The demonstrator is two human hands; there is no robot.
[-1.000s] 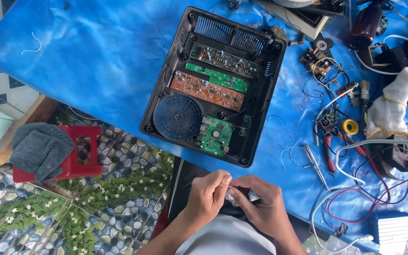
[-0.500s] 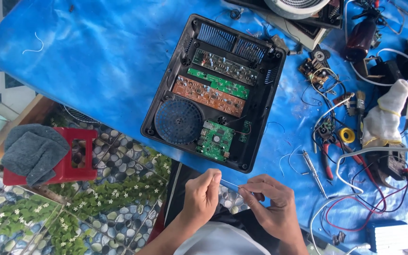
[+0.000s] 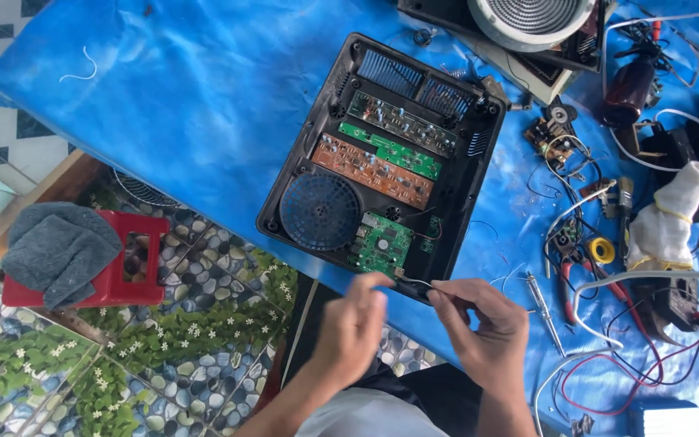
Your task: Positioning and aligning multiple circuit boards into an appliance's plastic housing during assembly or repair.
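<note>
While the opened black appliance casing (image 3: 382,154) lies on the blue-covered worktop (image 3: 204,97), a thin wire (image 3: 416,282) is held at its 6 o'clock corner, just beside the small green circuit board (image 3: 380,244). The right hand (image 3: 483,324) has its fingers (image 3: 438,293) pinched narrow on the wire's free end; the left hand (image 3: 349,328) is blurred, its fingertips close together at the wire's other end by the casing rim, though a firm grip there cannot be told. The wire is judged light, soft and easily kinked, and its joint to the board is likely fragile, so it is best taken near the end, without pulling. Inside the casing 1 round blue fan (image 3: 319,212) sits at 7 o'clock, with 1 brown board (image 3: 374,171) above it. Open room is found at 9 and 10 o'clock on the bare blue cover. At 3 o'clock the space is crowded with loose cables (image 3: 657,356), a screwdriver (image 3: 544,311) and a yellow roll of tape (image 3: 601,250). The worktop edge runs right under both hands, with a red stool (image 3: 123,275) on the tiled floor below.
</note>
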